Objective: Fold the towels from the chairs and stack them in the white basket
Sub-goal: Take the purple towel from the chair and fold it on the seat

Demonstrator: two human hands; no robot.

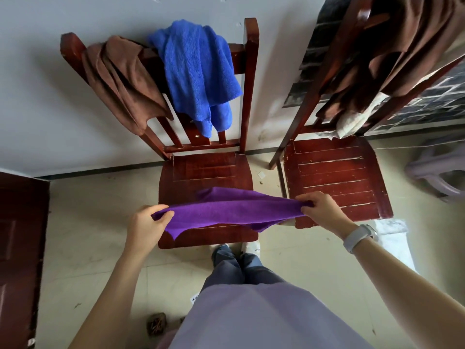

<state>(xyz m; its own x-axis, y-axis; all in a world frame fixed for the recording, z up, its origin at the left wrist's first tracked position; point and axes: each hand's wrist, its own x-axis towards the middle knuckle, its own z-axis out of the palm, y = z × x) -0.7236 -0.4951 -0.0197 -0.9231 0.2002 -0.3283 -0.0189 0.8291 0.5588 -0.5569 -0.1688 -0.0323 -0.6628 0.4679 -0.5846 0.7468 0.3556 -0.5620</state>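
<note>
- Purple microfibre: the purple towel (231, 210) is stretched flat between the two hands, held in the air above the front of the left chair's seat (206, 170), with one loose corner drooping at the lower left and another at the lower right.
- The left hand (147, 224) is clenched on the towel's left end, thumb on top and fingers curled under the cloth.
- The right hand (320, 209) pinches the towel's right end, over the gap between the two seats; a pale wristband (357, 238) sits on that wrist.
- A blue towel (198, 71) hangs bunched over the top rail of the left chair's back, trailing down across the slats.
- Just beside it on the left, a brown towel (120, 81) is draped over the same rail, near the corner post.
- The right chair (337, 177) stands just beside the left one, its seat bare; over its back hang more brown towels (402, 41), with a whitish cloth (354, 122) poking out beneath them.
- Both chairs are dark red wood with slatted seats, backed against a pale wall.
- The floor (88, 248) is light tile; a dark red door (20, 235) edge shows at the far left.
- The person's legs and light shoes stand close to the front edge of the left chair.
</note>
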